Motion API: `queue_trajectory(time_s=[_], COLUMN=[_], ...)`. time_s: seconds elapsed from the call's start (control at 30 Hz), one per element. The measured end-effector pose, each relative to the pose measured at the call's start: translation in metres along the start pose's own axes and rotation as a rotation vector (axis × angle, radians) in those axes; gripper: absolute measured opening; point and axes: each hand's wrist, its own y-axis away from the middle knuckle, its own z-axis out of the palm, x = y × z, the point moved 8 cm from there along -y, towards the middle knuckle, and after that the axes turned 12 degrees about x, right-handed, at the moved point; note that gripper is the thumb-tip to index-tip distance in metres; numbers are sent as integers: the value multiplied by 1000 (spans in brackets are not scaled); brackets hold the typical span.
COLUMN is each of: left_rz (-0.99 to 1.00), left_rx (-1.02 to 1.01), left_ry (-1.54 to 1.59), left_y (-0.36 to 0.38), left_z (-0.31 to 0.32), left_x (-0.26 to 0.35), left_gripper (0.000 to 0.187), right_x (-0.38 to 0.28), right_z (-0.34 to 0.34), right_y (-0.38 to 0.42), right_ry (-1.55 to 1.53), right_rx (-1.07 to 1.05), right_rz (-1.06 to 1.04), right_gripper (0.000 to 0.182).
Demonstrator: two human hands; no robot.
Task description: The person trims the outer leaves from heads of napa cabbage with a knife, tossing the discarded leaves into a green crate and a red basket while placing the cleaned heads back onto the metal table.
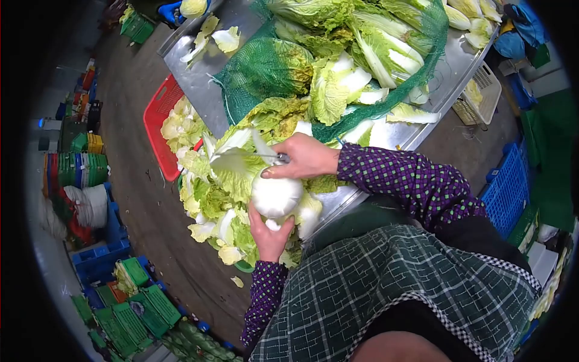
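My left hand (269, 236) grips a napa cabbage from below, its round white base end (276, 196) turned up toward me. Just above it, my right hand (306, 158) is closed around the handle of a knife (263, 148), with the thumb near the cabbage's edge. The blade points up and left, and a pale green leaf (236, 174) hangs beside it. Loose outer leaves (232, 226) are heaped under and around the cabbage. Beyond my right hand, a green mesh bag (265, 69) and several whole napa cabbages (386, 45) lie on the metal table (202, 99).
A red crate (158, 114) of leaves stands left of the table. Off to the right are a beige basket (484, 90) and a blue crate (506, 190). Green crates (129, 323) are stacked at lower left. A co-worker's blue-gloved hand (172, 12) shows at the top.
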Motion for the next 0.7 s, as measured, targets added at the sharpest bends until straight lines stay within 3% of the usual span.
queue_trajectory(time_s=[0.03,0.1,0.17,0.2,0.3,0.4,0.5,0.57,0.63,0.7], left_rz=[-11,-171,-191,-322,-207,-206,-334,-414,-496,-529], left_rx=[-68,23,179,235,197,192,75,124,185,158], left_ry=[-194,205,199,303,149,206,264,329,401,358], left_y=[5,12,2,2,10,20,33,48,58,63], left_z=[1,-2,-4,3,17,3,-16,-19,-16,-1], left_x=[-19,-12,13,15,41,22,15,-5,-11,1], left_gripper=[95,96,86,80,75,74,75,74,74,73], right_x=[-1,-5,-13,-4,27,53,89,112,141,146], right_z=[8,13,21,27,25,12,2,-27,-57,-85], right_y=[-3,2,9,8,-6,-18,-31,-44,-32,-33], right_ry=[-23,-27,31,161,277,239,304,221,-404,-502], right_rx=[-34,-52,-32,-18,-72,9,-7,44,43,57], right_rz=[-53,-109,-156,-95,-24,68,169,200,772,825], right_gripper=[51,49,46,43,32,34,42,42,30,33])
